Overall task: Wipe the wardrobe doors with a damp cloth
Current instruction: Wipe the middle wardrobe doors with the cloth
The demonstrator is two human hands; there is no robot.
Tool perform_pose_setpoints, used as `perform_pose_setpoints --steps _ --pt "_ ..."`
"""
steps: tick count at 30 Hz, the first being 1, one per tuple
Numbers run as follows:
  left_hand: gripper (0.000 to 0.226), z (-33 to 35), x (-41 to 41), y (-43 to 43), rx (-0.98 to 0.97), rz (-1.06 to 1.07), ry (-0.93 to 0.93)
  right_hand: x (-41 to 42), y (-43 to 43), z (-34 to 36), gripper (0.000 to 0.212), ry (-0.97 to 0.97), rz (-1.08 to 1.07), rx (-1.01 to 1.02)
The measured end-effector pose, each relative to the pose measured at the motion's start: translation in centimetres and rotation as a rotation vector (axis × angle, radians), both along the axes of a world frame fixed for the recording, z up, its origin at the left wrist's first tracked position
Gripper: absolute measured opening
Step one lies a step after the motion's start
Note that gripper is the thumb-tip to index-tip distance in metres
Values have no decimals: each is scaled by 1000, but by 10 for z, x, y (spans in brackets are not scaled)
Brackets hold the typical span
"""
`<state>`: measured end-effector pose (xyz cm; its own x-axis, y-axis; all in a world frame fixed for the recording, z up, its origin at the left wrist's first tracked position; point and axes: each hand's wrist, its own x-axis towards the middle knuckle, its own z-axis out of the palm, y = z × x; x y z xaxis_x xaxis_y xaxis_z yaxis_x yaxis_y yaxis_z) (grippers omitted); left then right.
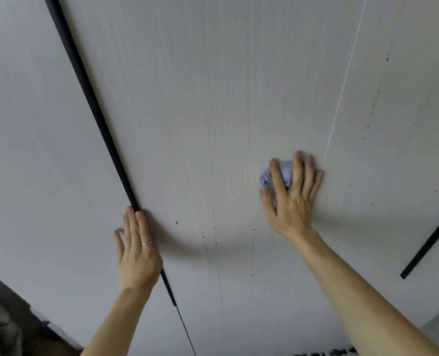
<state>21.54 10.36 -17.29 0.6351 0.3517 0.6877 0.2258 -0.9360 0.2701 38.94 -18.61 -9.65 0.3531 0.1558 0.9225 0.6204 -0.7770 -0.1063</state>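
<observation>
A pale, wood-grained wardrobe door (200, 111) fills the view, with small dark specks and thin drip lines on its lower part. My right hand (290, 196) presses a bunched light-blue cloth (284, 173) flat against the door, near its right edge; most of the cloth is hidden under the fingers. My left hand (136, 247), a ring on one finger, lies flat on the door's left edge, its fingertips against a long black handle strip (89, 98).
A second door panel (28, 137) lies left of the black strip and a third (398, 98) lies right of a thin seam. Another black handle strip (431, 240) shows at right. Dark floor and fabric (5, 317) sit at the bottom left corner.
</observation>
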Motion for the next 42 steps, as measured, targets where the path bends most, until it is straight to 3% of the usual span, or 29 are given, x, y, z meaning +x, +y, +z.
perform_pose_setpoints --steps 4,7,11,15,17,26,32,36,38,42 --pt "91 -4 6 4 29 -14 -30 -14 -6 -96 56 194 -23 -49" --pt "87 -3 1 4 32 -13 -17 -28 -10 -113 57 250 -53 -106" --pt "77 -3 -4 2 53 0 -12 -25 -1 -67 60 151 -64 -41" --pt "82 -4 2 5 67 4 -42 -14 31 14 61 31 -57 146" --pt "83 -6 4 8 75 -7 -48 -11 43 22 59 6 -83 201" --pt "95 -36 12 18 118 -42 -149 -39 41 -123 57 140 -12 -9" --pt "93 -72 13 30 183 -73 -183 -36 77 -45 52 -21 40 81" --pt "70 -72 20 35 244 -89 -278 -44 109 19 50 -109 39 183" --pt "67 -78 25 41 295 -87 -330 -47 122 10 51 -152 53 190" --pt "63 -91 40 48 337 -77 -435 -49 140 -71 50 -270 106 48"
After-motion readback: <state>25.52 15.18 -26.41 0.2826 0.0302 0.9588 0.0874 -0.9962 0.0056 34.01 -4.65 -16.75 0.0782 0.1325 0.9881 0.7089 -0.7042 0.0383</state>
